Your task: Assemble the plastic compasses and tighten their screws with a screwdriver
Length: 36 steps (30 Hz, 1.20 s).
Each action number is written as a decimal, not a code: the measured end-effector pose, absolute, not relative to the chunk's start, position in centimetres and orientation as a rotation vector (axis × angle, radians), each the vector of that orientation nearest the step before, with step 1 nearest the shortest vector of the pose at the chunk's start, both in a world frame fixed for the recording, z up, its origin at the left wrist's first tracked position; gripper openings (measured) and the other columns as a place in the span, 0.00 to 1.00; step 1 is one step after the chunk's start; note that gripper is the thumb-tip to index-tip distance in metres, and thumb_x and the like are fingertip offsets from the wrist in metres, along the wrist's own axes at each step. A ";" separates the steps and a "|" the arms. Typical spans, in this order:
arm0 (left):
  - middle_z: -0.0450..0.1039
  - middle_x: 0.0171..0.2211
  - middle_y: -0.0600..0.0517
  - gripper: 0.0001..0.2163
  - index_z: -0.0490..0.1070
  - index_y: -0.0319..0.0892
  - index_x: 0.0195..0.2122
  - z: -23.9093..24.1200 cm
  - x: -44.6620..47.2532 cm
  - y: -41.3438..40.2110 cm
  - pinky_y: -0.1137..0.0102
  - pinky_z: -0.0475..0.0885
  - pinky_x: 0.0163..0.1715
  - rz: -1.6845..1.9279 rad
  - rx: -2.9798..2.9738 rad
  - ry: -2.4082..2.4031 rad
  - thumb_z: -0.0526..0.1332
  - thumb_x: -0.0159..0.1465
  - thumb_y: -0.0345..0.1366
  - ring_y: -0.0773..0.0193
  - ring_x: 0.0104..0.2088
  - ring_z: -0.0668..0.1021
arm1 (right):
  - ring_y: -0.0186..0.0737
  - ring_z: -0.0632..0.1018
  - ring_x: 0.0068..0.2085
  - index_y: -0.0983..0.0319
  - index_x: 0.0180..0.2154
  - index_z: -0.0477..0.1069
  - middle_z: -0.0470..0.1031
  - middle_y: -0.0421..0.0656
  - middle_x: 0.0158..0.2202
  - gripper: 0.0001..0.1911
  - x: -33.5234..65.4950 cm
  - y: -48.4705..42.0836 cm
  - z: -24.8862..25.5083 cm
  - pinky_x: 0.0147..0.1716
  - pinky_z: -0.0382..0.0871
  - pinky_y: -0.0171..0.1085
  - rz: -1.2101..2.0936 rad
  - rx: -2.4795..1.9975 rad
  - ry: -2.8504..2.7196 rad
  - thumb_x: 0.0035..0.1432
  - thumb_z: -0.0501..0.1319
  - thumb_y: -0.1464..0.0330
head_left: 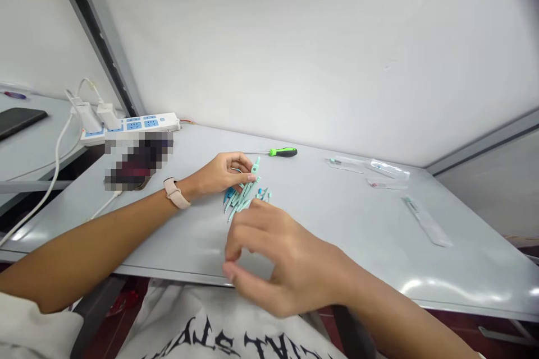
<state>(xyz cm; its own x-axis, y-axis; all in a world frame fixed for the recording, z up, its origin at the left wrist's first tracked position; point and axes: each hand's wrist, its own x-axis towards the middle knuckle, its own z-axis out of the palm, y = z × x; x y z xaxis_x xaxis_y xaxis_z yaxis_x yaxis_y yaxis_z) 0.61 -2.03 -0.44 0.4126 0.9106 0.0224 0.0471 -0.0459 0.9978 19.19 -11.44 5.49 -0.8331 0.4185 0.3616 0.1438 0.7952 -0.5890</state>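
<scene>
My left hand pinches a mint-green drawing compass by its round hinge, between thumb and fingers. Below it lies a pile of mint-green compass pieces with metal tips, a few blue ones at its left side. Several small mint and blue parts are scattered just right of the pile. My right hand is raised nearer the table's front edge, its fingers curled in and the thumb against them. Whatever sits in that pinch, if anything, is too small to make out.
Behind the hands lies a screwdriver with a green-and-black handle. Clear plastic sleeves with small items rest at right. At left are a white power strip with plugs, a pixelated dark object and a white cable.
</scene>
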 end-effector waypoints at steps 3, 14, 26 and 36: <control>0.74 0.33 0.52 0.16 0.73 0.40 0.37 -0.6 0.6 -2.0 0.69 0.77 0.32 0.878 1.445 0.904 0.74 0.57 0.43 0.66 0.33 0.78 | 0.35 0.63 0.24 0.60 0.26 0.67 0.69 0.38 0.24 0.14 19.0 -13.3 4.0 0.30 0.58 0.41 0.179 -0.101 -2.824 0.65 0.57 0.75; 0.74 0.33 0.51 0.17 0.73 0.40 0.37 -1.1 0.4 -1.8 0.68 0.77 0.32 0.882 1.440 0.904 0.75 0.57 0.44 0.65 0.33 0.78 | 0.30 0.66 0.23 0.59 0.23 0.65 0.71 0.31 0.22 0.14 22.4 -10.6 6.1 0.26 0.64 0.32 1.136 -0.375 -3.216 0.50 0.66 0.79; 0.75 0.32 0.51 0.18 0.73 0.40 0.37 -0.4 0.7 -2.1 0.67 0.78 0.33 0.891 1.427 0.929 0.75 0.56 0.45 0.64 0.34 0.78 | 0.36 0.68 0.25 0.59 0.20 0.65 0.69 0.39 0.20 0.12 22.8 -2.2 0.4 0.28 0.61 0.36 0.810 -0.998 -2.001 0.47 0.49 0.76; 0.75 0.33 0.52 0.17 0.72 0.40 0.37 -0.2 0.6 -2.1 0.67 0.78 0.34 0.883 1.413 0.933 0.76 0.55 0.43 0.63 0.35 0.79 | 0.37 0.72 0.30 0.60 0.36 0.73 0.77 0.41 0.32 0.06 21.4 -2.8 -1.5 0.33 0.67 0.38 0.708 -0.958 -1.911 0.64 0.60 0.65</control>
<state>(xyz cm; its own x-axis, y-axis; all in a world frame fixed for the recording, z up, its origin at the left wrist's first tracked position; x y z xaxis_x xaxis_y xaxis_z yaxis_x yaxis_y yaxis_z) 0.64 -2.14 -0.25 0.3970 0.9178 -0.0054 0.0458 -0.0139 0.9989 21.37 -2.82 -1.51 -0.3345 0.8327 0.4413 0.3438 0.5438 -0.7655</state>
